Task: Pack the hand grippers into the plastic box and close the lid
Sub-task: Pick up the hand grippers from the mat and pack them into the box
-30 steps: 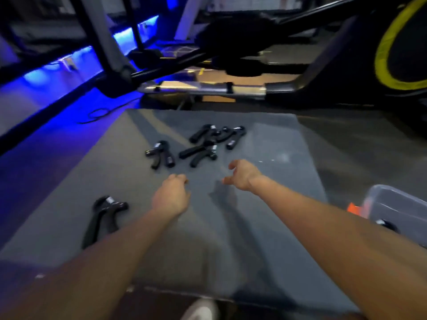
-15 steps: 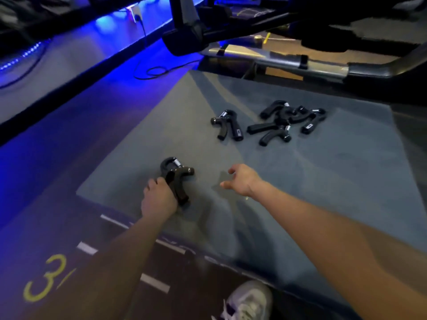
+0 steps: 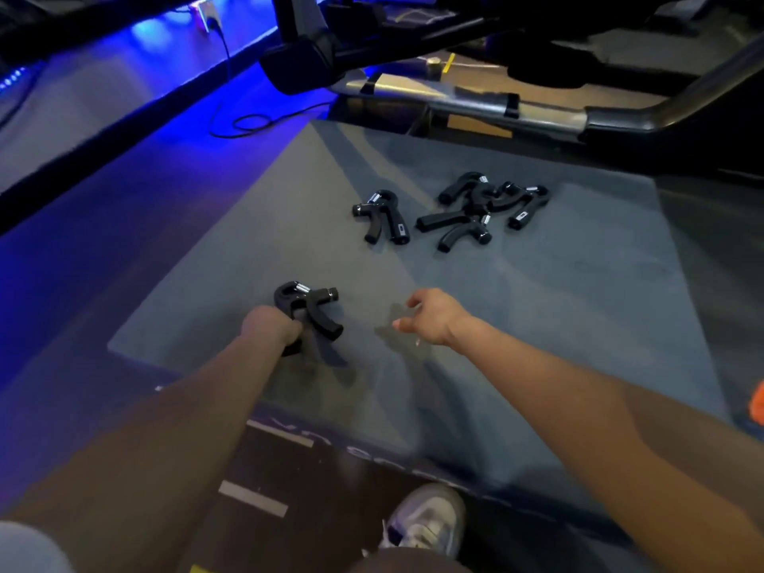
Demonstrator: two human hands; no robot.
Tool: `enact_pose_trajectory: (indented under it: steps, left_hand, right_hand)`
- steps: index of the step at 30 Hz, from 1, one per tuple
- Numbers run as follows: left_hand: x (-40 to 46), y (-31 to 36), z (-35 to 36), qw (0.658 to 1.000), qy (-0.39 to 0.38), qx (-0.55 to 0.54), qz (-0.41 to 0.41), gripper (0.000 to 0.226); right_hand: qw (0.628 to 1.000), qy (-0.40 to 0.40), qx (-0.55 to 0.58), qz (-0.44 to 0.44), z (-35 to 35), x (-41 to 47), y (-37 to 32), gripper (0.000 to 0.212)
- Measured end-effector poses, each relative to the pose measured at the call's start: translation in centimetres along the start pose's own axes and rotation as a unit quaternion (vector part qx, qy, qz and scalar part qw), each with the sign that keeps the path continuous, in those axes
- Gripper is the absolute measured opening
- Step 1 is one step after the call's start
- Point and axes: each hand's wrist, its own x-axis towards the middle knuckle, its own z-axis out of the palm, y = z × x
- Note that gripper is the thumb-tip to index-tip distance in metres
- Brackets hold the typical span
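The hand gripper (image 3: 308,312) in my left hand (image 3: 270,328) looks like glossy black plastic with a shiny metal spring. The mat (image 3: 537,308) under it is matt grey, faintly rough. My shoe (image 3: 428,523) looks like smooth white leather.

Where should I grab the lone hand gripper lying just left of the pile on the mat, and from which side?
Take the lone hand gripper by its two handles, which point toward you and lie close enough together for the fingers to close around both. Come from above on the near side. The spring and ring sit at the far end, and the pile lies apart on its right, so the free right hand likely has room.
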Motion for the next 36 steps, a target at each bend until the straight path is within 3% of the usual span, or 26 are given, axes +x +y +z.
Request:
enact_pose_trajectory:
  steps: [3,5,9,13,17,26,30,36]
  left_hand:
    - [-2.8,3.2,-0.3,0.990,-0.052,-0.132,0.004,0.025]
    - [-4.0,5.4,0.5,0.987,-0.061,-0.145,0.039,0.035]
    - [-7.4,10.8,3.0,0.976,-0.084,-0.155,0.124,0.022]
    - [-13.0,16.2,6.0,0.959,-0.099,-0.152,0.216,0.045]
    - [-22.4,21.2,10.0,0.934,-0.137,-0.167,0.285,0.046]
    - [-36.0,26.8,22.5,0.887,-0.255,-0.085,0.376,0.007]
    - [-40.8,27.7,27.7,0.867,-0.288,-0.050,0.404,0.009]
    - [-45.5,28.0,33.3,0.837,-0.345,-0.014,0.424,0.021]
  right_hand:
    - [0.999,0.026,0.024,0.007,-3.0,-1.8,1.4,0.059]
    - [0.998,0.053,0.039,0.013,-5.5,-3.2,2.7,0.057]
    - [0.990,0.105,0.095,0.018,-10.3,-6.1,6.4,0.047]
    - [0.973,0.153,0.172,0.035,-14.5,-9.6,10.4,0.025]
    - [0.942,0.198,0.264,0.058,-18.9,-14.6,16.2,0.016]
    - [0.864,0.265,0.408,0.130,-23.5,-25.0,29.3,0.020]
    - [0.812,0.276,0.491,0.153,-23.7,-28.8,33.9,0.016]
    - [0.756,0.318,0.538,0.193,-23.9,-33.0,38.9,0.029]
